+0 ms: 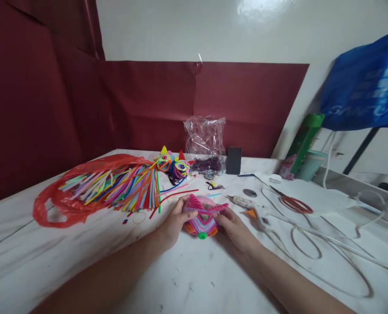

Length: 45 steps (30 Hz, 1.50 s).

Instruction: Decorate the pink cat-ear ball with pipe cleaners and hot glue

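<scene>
Between my two hands is a pipe-cleaner animal figure [204, 224] in pink, light blue and orange, with two pointed pink ears and a green ball at its lower front. My left hand [177, 220] grips its left side, thumb laid on the front below the ear. On the other side my right hand [230, 224] holds it near the right ear, thumb and fingers closed on the edge. Just right of the right hand lie a glue gun [242, 202] and a small orange triangle [251, 213].
A red plastic bag [53, 218] of colourful pipe cleaners [128, 187] lies left, beside two finished-looking figures [181, 168]. A phone [234, 160] leans at the back near a clear plastic bag [205, 135]. Red-handled scissors [295, 204] and white cables [311, 248] spread across the right.
</scene>
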Available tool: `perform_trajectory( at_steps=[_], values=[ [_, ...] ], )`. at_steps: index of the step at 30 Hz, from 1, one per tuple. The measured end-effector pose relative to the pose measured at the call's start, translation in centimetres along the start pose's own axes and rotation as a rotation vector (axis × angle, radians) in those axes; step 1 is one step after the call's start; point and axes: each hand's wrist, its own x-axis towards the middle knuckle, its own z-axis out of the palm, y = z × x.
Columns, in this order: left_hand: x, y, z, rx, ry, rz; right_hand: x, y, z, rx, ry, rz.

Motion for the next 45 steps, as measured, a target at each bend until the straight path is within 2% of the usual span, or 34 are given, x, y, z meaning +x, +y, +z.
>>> perform_trajectory(
  at_steps=[11, 18, 27, 45],
  values=[
    [-0.16, 0.01, 0.26, -0.038, 0.003, 0.023, -0.38, -0.35, 0.21, -0.004, 0.011, 0.004],
    [-0.3, 0.15, 0.41, -0.035, 0.057, -0.029, -0.26, -0.2, 0.1, -0.055, 0.018, 0.003],
    [-0.48, 0.3, 0.7, -0.059, 0.074, -0.003, -0.32, 0.14, -0.14, -0.097, 0.026, -0.016],
    [-0.18, -0.11, 0.26, -0.051, 0.047, 0.011, -0.42, -0.2, 0.1, -0.099, 0.016, -0.016]
  ],
)
